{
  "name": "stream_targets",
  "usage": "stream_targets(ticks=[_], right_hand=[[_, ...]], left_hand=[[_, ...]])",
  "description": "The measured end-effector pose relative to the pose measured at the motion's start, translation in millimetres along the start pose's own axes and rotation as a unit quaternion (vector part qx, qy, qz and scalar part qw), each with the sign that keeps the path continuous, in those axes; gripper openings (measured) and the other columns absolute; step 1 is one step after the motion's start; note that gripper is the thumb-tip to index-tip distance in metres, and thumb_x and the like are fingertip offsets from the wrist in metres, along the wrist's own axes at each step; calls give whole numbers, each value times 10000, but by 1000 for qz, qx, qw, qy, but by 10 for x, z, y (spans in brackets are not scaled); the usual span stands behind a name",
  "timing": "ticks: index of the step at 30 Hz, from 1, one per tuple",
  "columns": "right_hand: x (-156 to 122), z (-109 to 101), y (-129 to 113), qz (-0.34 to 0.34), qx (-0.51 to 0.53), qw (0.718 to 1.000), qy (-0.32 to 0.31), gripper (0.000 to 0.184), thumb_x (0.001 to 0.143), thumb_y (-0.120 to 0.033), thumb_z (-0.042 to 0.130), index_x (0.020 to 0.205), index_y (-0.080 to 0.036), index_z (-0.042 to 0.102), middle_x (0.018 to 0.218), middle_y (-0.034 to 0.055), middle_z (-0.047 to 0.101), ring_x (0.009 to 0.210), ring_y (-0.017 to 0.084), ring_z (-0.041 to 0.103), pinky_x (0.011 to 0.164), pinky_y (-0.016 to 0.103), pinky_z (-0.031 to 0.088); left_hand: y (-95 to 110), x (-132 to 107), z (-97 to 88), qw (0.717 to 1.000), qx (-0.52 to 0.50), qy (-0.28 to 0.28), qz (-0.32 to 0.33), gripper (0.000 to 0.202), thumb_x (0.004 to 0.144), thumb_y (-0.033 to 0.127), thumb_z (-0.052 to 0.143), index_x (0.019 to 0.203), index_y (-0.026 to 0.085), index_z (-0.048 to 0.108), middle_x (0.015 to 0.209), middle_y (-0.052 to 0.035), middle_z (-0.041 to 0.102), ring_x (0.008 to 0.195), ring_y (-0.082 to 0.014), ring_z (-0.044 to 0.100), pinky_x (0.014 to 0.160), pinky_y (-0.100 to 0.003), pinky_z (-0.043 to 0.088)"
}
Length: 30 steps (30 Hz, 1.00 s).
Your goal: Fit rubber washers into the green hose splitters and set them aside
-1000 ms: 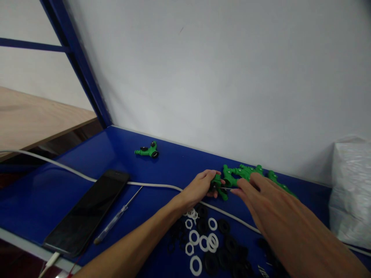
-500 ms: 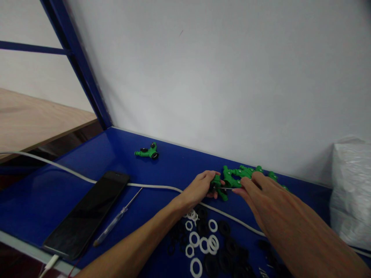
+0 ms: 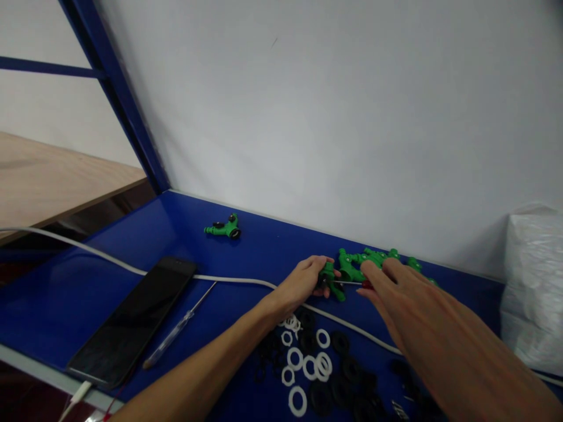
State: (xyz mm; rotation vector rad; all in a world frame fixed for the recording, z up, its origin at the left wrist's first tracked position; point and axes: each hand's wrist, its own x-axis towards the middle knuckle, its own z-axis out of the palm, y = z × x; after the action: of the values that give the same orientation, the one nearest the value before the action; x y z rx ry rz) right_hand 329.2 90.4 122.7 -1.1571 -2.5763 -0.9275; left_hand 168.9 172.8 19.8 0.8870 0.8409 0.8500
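My left hand (image 3: 305, 280) is closed around a green Y-shaped hose connector (image 3: 328, 273) with black parts, just above the blue table. In my right hand (image 3: 387, 293) is a screwdriver (image 3: 366, 285); a bit of its red handle shows between the fingers. Its thin metal shaft points left and reaches the connector, but I cannot make out exactly where the tip sits. Behind my hands, several more green connectors (image 3: 350, 268) lie in a group, partly hidden by my right hand. Below are white rings (image 3: 298, 401) and black rings (image 3: 321, 398).
Farther left stands a finished-looking green connector (image 3: 224, 229) with black knobs. A black phone (image 3: 132, 322), a clear-handled screwdriver (image 3: 169, 338) and a white cable (image 3: 240, 283) lie on the blue table (image 3: 185, 214). A white plastic bag (image 3: 534, 287) is at right, against the wall.
My right hand has shifted slightly, and the screwdriver's red handle now shows between its fingers. My left hand still holds the green connector in nearly the same place.
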Motion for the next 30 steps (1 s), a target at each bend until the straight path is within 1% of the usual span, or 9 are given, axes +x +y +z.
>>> stream_targets(ticks=[3, 7, 11, 15, 17, 21, 25, 28, 30], right_hand=[[-5, 44, 0, -7, -25, 1000, 1, 452, 737, 2, 409, 1061, -92, 710, 1024, 208, 756, 890, 334, 734, 717, 432, 622], [14, 63, -28, -6, -42, 999, 2, 462, 717, 30, 390, 977, -140, 732, 1008, 189, 763, 918, 334, 732, 735, 430, 617], [-16, 63, -39, -11, -40, 999, 9, 501, 772, 21, 356, 1093, -122, 713, 1071, 196, 763, 938, 330, 733, 747, 427, 615], [-68, 81, -23, 9, -39, 999, 28, 515, 799, -16, 378, 1254, -35, 619, 1113, 238, 750, 970, 341, 741, 742, 435, 628], [-74, 86, -15, 2, -23, 1000, 14, 526, 798, -29, 390, 1280, -24, 601, 1099, 238, 752, 949, 334, 749, 717, 417, 634], [-52, 103, -17, 12, -11, 1000, -5, 499, 820, -33, 382, 1246, -53, 640, 1118, 238, 740, 955, 335, 743, 737, 427, 629], [-7, 116, -33, 22, -21, 999, -37, 418, 828, -10, 406, 1094, -108, 713, 1058, 205, 740, 944, 337, 730, 743, 446, 620], [5, 102, -34, 7, -33, 999, -17, 445, 817, 29, 362, 1023, -133, 722, 1031, 186, 745, 941, 327, 727, 769, 444, 611], [-16, 100, -23, -16, -41, 999, 4, 460, 819, 24, 341, 1063, -124, 701, 1042, 191, 750, 940, 330, 729, 771, 441, 610]], left_hand=[[1, 2, 2, 1000, -4, 1, 0, 340, 1016, 382, 417, 1161, 140, 605, 1011, -76, 706, 558, -71, 519, 639, -240, 431], [-20, 12, -6, 1000, -9, -8, 10, 359, 1007, 414, 437, 1154, 138, 612, 1018, -77, 700, 550, -66, 520, 637, -241, 437], [-20, 9, -7, 1000, -6, -6, 11, 359, 1004, 416, 435, 1152, 140, 610, 1007, -79, 702, 548, -68, 523, 619, -237, 420], [-11, 3, 1, 1000, -12, -9, 13, 335, 1011, 387, 418, 1147, 138, 596, 1007, -83, 697, 551, -71, 525, 623, -242, 426], [-8, 0, 3, 1000, -7, -8, 11, 331, 1017, 380, 407, 1140, 139, 598, 977, -72, 688, 555, -71, 525, 630, -241, 430], [-3, -6, 3, 1000, 2, -5, 8, 344, 1018, 396, 412, 1153, 143, 602, 952, -56, 678, 554, -70, 521, 637, -240, 432], [4, -11, 2, 1000, 6, -7, 7, 354, 1017, 404, 415, 1160, 136, 597, 1006, -71, 689, 557, -63, 516, 633, -233, 421], [3, -12, 1, 1000, 3, -13, 7, 364, 1017, 404, 409, 1170, 128, 592, 1027, -77, 689, 565, -66, 519, 642, -239, 429], [-6, -9, -1, 1000, 1, -13, 7, 365, 1013, 405, 412, 1172, 130, 593, 1023, -78, 691, 567, -70, 519, 643, -242, 431]])
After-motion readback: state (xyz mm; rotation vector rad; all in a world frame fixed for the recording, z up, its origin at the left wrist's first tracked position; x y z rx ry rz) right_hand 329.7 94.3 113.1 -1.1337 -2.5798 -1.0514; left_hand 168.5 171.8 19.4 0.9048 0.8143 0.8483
